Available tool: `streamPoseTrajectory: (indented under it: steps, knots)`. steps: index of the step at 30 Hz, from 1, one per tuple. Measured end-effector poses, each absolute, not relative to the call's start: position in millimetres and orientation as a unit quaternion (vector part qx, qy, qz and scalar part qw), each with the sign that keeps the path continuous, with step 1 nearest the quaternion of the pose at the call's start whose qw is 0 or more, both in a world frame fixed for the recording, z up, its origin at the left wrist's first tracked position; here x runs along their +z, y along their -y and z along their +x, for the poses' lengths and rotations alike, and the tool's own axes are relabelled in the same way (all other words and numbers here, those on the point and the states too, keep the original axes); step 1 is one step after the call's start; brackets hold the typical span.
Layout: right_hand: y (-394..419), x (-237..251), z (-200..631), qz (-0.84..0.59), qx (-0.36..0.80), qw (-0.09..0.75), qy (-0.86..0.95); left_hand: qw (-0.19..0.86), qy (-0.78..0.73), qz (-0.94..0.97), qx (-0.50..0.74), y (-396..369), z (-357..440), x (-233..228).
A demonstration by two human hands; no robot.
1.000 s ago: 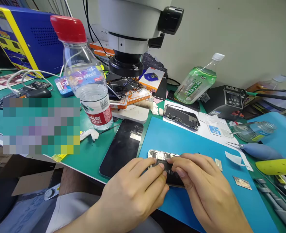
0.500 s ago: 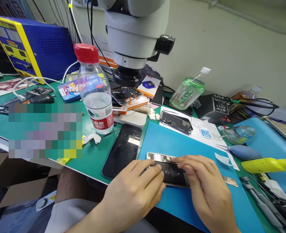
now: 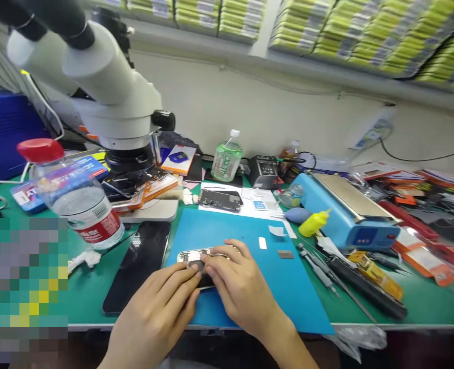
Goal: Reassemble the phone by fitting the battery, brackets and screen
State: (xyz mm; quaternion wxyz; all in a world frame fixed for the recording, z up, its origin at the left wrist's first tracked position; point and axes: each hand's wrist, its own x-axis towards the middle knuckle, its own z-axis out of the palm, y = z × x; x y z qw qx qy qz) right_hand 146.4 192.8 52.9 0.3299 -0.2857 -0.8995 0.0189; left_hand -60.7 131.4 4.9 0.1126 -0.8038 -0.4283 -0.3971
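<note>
An opened smartphone [image 3: 184,256] lies on the blue mat [image 3: 207,220], its inner parts and black battery partly showing. My left hand [image 3: 159,302] holds it at the left end, fingers pressed together over the frame. From the right, my right hand [image 3: 238,282] grips the phone, with its thumb and fingertips bent down onto the inner parts close to the left fingertips. Both hands cover much of the phone, and whether a tiny part is pinched between the right fingertips is hidden. A dark phone screen [image 3: 134,271] lies to the left of the hands.
A water bottle [image 3: 88,205] and a microscope [image 3: 119,107] stand at left. Behind the mat lies another phone part [image 3: 221,200] on white paper. Screwdrivers [image 3: 319,269], a yellow bottle [image 3: 313,223] and a blue machine [image 3: 338,215] are at right.
The camera has turned right and up, bringing the shelf and right side of the bench into view. My right hand has moved left over the phone, closer to my left hand.
</note>
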Motion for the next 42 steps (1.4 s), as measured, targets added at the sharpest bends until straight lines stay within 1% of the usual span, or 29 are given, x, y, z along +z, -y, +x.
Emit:
streamPoseTrajectory:
  steps: [3, 7, 11, 14, 20, 27, 29, 33, 36, 42]
  knots:
    - [-186, 54, 171, -0.323, 0.005, 0.349, 0.880, 0.116, 0.425, -0.812, -0.383, -131, -63, 2]
    - [-180, 54, 228, -0.420, -0.027, 0.383, 0.822, 0.131, 0.449, -0.808, -0.358, -126, -70, 3]
    - [-187, 50, 283, -0.508, -0.069, 0.398, 0.761, 0.187, 0.560, -0.745, -0.311, -114, -82, 5]
    - [-198, 45, 301, -0.541, -0.088, 0.371, 0.750, 0.198, 0.628, -0.701, -0.274, -106, -91, 0]
    - [-227, 33, 289, -0.522, -0.074, 0.334, 0.781, 0.108, 0.680, -0.673, -0.271, -98, -102, -11]
    - [-248, 15, 277, -0.477, -0.082, 0.309, 0.819, 0.017, 0.692, -0.645, -0.323, -101, -102, 2]
    - [-250, 10, 279, -0.460, -0.104, 0.305, 0.827, 0.026, 0.684, -0.647, -0.336, -102, -103, 4]
    - [-258, -1, 286, -0.425, -0.190, 0.298, 0.833, 0.052, 0.679, -0.656, -0.325, -101, -106, 8]
    - [-268, -13, 291, -0.418, -0.192, 0.303, 0.835, 0.056, 0.681, -0.663, -0.307, -99, -107, 14]
    - [-275, -24, 294, -0.458, -0.144, 0.302, 0.824, 0.071, 0.680, -0.670, -0.290, -91, -102, 21]
